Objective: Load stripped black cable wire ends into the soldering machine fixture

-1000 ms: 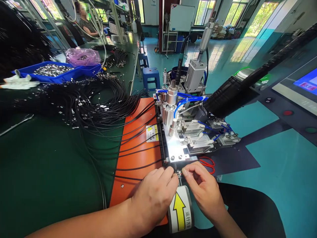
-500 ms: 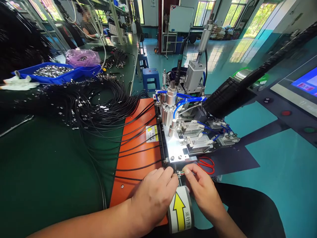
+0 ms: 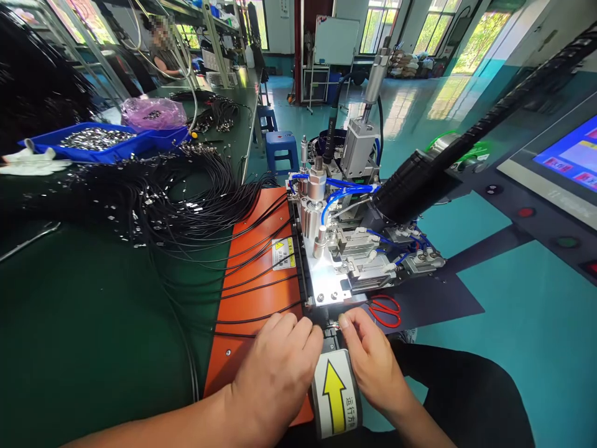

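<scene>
My left hand (image 3: pixel 285 359) is closed, its curled fingers at the near end of the machine, on a black cable (image 3: pixel 236 335) that runs in across the orange plate (image 3: pixel 261 274). Opposite it, my right hand (image 3: pixel 373 364) pinches the thin wire ends (image 3: pixel 334 325) of that cable between thumb and index finger. The wires sit just above a dark fixture (image 3: pixel 330 342) on the machine's track. Under my hands is a curved cover (image 3: pixel 333 398) with a yellow arrow. My left fingertips are partly hidden.
The machine with metal cylinders (image 3: pixel 317 218) and blue air tubes stands ahead. Red-handled scissors (image 3: pixel 385 311) lie right of it. A large bundle of black cables (image 3: pixel 186 193) and a blue tray (image 3: pixel 88 151) of small metal parts lie left. A control panel (image 3: pixel 550 205) is at right. A person sits far back.
My left hand has shifted slightly left and down, uncovering more of the dark fixture. My right hand keeps its pinch on the wires. The whole view has turned a little.
</scene>
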A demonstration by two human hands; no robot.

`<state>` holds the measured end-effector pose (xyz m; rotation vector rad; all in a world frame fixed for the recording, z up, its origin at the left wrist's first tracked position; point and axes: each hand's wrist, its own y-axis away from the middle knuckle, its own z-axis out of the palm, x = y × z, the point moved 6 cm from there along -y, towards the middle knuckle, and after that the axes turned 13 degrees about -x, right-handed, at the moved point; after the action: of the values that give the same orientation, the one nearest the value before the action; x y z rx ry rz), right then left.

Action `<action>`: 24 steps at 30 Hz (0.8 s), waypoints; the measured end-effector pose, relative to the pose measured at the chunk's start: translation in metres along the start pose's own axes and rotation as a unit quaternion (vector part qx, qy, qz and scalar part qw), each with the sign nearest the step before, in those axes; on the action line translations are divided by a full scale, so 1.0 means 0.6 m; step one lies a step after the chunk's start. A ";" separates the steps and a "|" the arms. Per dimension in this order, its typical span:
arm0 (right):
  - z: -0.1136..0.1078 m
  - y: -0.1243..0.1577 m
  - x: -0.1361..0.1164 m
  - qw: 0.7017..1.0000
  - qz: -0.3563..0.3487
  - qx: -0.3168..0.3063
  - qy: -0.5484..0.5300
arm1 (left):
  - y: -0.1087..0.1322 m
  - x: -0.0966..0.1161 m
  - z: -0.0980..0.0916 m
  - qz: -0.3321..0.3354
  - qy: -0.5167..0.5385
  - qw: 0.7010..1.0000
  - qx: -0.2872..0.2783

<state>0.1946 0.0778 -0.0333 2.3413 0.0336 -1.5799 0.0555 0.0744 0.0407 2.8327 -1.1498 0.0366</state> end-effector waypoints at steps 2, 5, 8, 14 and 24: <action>0.001 0.001 0.001 1.000 0.006 0.001 -0.003 | 0.002 -0.002 -0.001 -0.007 -0.004 1.000 0.019; 0.004 0.000 0.006 0.999 0.025 -0.003 -0.028 | 0.005 0.000 -0.003 -0.011 -0.007 0.999 0.039; 0.006 -0.001 0.011 0.998 0.039 -0.006 -0.052 | 0.005 0.000 -0.003 -0.022 -0.011 0.999 0.030; -0.005 0.011 0.014 0.994 0.052 0.015 -0.094 | -0.002 -0.007 -0.001 -0.012 -0.023 0.997 -0.077; -0.006 0.076 -0.030 0.997 -0.024 0.011 -0.071 | 0.033 -0.046 -0.014 0.010 0.093 0.986 -0.140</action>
<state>0.1998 0.0381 -0.0042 2.2542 0.0422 -1.7735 0.0220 0.0799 0.0493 2.5133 -1.0508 0.1289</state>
